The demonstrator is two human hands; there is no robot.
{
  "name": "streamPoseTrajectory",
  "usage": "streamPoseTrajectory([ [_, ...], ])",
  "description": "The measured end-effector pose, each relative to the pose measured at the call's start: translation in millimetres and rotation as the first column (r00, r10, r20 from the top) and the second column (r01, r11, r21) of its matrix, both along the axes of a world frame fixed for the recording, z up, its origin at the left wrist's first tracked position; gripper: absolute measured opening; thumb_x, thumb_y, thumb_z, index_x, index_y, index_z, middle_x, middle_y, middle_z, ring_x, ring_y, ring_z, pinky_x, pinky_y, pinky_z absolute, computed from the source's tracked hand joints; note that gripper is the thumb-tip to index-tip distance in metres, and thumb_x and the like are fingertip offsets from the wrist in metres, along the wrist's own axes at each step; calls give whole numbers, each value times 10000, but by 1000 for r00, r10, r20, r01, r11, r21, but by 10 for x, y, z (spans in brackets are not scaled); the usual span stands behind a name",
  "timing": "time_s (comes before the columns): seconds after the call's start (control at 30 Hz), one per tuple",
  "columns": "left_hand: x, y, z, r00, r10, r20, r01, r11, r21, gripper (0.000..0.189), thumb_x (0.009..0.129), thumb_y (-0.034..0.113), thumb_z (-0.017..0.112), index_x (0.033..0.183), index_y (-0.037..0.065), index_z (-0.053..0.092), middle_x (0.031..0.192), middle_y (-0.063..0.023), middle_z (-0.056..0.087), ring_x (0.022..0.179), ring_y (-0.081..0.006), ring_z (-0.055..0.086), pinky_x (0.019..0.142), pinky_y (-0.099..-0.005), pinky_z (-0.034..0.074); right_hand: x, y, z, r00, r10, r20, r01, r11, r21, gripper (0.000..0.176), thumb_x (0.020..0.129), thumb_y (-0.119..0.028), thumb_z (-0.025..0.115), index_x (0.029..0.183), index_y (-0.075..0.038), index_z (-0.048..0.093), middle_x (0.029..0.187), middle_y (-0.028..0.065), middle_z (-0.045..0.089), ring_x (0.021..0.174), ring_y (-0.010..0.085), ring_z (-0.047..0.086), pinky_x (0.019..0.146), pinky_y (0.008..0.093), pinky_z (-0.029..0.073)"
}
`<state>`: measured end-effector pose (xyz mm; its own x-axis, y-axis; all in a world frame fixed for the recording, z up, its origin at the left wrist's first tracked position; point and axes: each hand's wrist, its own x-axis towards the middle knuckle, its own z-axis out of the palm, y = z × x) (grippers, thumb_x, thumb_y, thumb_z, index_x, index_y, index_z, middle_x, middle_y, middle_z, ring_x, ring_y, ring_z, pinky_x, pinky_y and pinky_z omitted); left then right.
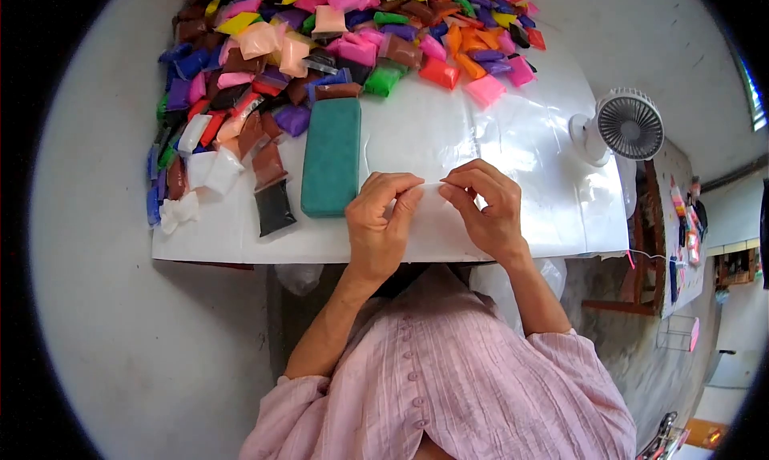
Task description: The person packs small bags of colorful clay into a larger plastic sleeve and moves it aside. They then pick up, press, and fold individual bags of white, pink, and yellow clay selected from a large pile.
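Both my hands are raised over the front part of the white-covered table. My left hand pinches with thumb and forefinger. Facing it, my right hand makes a similar pinch a short way to the right. Between the two sets of fingertips runs a small thin white strip, pale against the white cover, its ends hidden in the fingers. What it is made of I cannot tell. Just left of my left hand lies a teal rectangular case.
A large heap of small colourful packets spreads over the back and left of the table. A black packet and crumpled white tissue lie near the front left. At the right edge stands a small white fan.
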<state>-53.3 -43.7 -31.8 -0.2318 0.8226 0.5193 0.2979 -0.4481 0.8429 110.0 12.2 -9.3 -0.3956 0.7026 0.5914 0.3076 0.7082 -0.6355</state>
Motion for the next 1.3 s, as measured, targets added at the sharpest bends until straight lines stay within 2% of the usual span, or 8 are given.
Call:
streamPoseTrajectory([
  [0.47, 7, -31, -12, 999, 46, -25, -47, 998, -35, 62, 901, 26, 626, 943, -11, 654, 801, -46, 601, 700, -111, 536, 634, -256, 441, -126, 0, -10, 999, 42, 19, -41, 998, -42, 59, 797, -38, 726, 814, -14, 674, 708, 73, 559, 562, 189, 527, 496, 295, 418],
  [0.67, 90, -43, -1, 998, 62, 28, -62, 998, -20, 246, 927, 53, 586, 1163, -14, 608, 943, -80, 628, 774, -130, 567, 672, -264, 467, -36, -4, -39, 984, -116, -139, 53, 918, -392, 117, 860, -83, 694, 839, 30, 675, 654, 31, 577, 577, 88, 484, 516, 254, 395],
  [0.8, 99, -117, -3, 980, 94, -174, -98, 995, -19, 313, 878, 58, 616, 1180, -10, 576, 1072, -137, 606, 903, -244, 581, 768, -336, 482, 60, 70, 1, 970, -240, -32, 180, 802, -569, 198, 897, -149, 671, 877, 48, 679, 624, 6, 566, 586, 74, 466, 532, 259, 404],
  [0.9, 114, -160, -41, 906, 141, -400, -144, 989, 25, 317, 795, 28, 649, 1102, -6, 578, 1105, -166, 552, 1019, -356, 512, 890, -422, 433, 42, 79, -111, 967, -254, 34, 244, 868, -433, 184, 901, -163, 662, 911, 19, 683, 588, 70, 543, 535, 115, 449, 512, 286, 386],
  [0.97, 132, -152, -76, 884, 167, -437, -173, 985, 26, 286, 791, 38, 664, 1062, -6, 585, 1072, -156, 543, 1001, -344, 510, 877, -423, 429, 67, 76, -158, 963, -249, 104, 269, 900, -342, 157, 899, -159, 653, 927, -6, 681, 651, 138, 565, 548, 174, 515, 522, 317, 408],
  [1.07, 145, -149, -84, 862, 166, -479, -181, 983, 16, 227, 787, 49, 683, 992, -2, 600, 1025, -145, 535, 962, -331, 509, 844, -421, 429, 125, 91, -178, 954, -241, 178, 264, 958, -116, 164, 920, -132, 629, 969, 20, 668, 749, 75, 602, 624, 148, 542, 557, 271, 428],
  [1.17, 160, -133, -87, 851, 157, -501, -176, 984, 8, 160, 793, 55, 686, 927, 4, 614, 991, -135, 535, 926, -323, 508, 814, -416, 430, 130, 32, -114, 940, -290, 182, 313, 943, -110, 99, 890, -104, 639, 945, -28, 672, 858, 127, 618, 688, 265, 628, 576, 373, 479],
  [1.3, 184, -118, -84, 830, 168, -531, -180, 983, 31, 112, 804, 53, 677, 894, 7, 629, 964, -121, 544, 902, -317, 506, 793, -409, 431, 158, -94, -6, 933, -347, 93, 350, 937, -12, 123, 837, -56, 675, 960, -42, 664, 932, 117, 629, 688, 265, 620, 631, 369, 498],
])
